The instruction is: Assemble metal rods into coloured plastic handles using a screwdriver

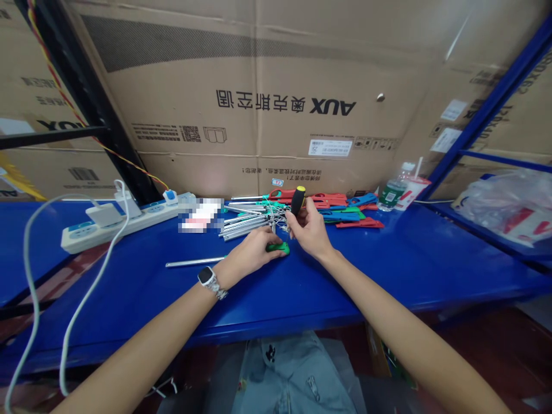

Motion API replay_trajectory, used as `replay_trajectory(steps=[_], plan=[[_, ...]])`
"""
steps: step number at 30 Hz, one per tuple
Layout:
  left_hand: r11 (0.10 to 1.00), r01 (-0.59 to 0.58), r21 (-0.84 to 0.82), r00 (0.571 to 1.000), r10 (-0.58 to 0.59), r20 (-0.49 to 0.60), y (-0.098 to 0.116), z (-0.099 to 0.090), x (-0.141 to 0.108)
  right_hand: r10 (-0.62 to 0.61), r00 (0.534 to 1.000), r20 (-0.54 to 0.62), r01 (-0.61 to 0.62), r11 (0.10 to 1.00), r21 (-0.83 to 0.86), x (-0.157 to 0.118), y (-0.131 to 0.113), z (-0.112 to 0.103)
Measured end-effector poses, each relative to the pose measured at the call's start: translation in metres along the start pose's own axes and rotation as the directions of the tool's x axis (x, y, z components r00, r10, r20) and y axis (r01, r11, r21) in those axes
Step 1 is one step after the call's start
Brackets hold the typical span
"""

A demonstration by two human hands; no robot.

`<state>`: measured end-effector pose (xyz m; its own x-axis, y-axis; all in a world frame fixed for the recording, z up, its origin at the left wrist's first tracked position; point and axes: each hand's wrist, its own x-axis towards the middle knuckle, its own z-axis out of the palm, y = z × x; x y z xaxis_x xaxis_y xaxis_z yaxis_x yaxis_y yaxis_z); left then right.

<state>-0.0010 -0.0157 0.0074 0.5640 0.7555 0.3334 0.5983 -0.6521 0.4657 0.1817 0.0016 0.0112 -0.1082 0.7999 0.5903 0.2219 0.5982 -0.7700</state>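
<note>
My left hand (257, 248) is closed around a green handle (280, 248) and presses it to the blue table. A long metal tube (194, 262) runs out to its left, apparently part of the same piece, which looks like a long-necked gas lighter. Held upright in my right hand (311, 230) is a screwdriver (298, 200) with a black and yellow grip. Its tip points down near the green handle; I cannot tell whether they touch. Just behind my hands lie several metal tubes (244, 227), thin wires, and red handle pieces (330, 199) and blue handle pieces (340, 215).
On the left is a white power strip (81, 236) with plugs and loose cables. A bottle (391, 192) and a cup with a straw (413, 191) stand at the back right, near a plastic bag (509, 201). A large cardboard box (194, 69) walls off the back.
</note>
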Motion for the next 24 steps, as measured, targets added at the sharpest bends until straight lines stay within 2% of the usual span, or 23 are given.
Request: replay_trajectory(steps=[8, 12, 18, 19, 21, 24], plan=[[1.000, -0.003, 0.001, 1.000, 0.003, 0.012, -0.005, 0.001, 0.002, -0.027, 0.999, 0.042, 0.028, 0.999, -0.020, 0.000, -0.001, 0.002], [0.999, 0.029, -0.019, 0.999, -0.028, 0.020, -0.006, 0.002, 0.003, 0.015, 0.999, 0.040, -0.011, 0.994, -0.106, 0.001, 0.000, 0.000], [0.999, 0.007, -0.049, 1.000, -0.007, 0.005, -0.008, -0.001, 0.003, 0.025, 0.999, 0.040, -0.017, 0.980, -0.198, 0.004, 0.000, 0.003], [0.998, 0.002, -0.063, 1.000, -0.004, -0.031, -0.008, -0.004, 0.003, 0.022, 0.999, 0.029, -0.015, 0.977, -0.213, 0.005, -0.001, 0.004], [0.994, -0.009, -0.105, 0.985, -0.009, -0.173, -0.004, -0.014, 0.005, 0.009, 1.000, 0.005, -0.007, 0.971, -0.239, 0.008, -0.002, 0.008], [0.984, -0.027, -0.174, 0.898, -0.053, -0.436, 0.013, -0.030, 0.014, -0.003, 1.000, -0.013, 0.000, 0.967, -0.254, 0.011, -0.002, 0.012]])
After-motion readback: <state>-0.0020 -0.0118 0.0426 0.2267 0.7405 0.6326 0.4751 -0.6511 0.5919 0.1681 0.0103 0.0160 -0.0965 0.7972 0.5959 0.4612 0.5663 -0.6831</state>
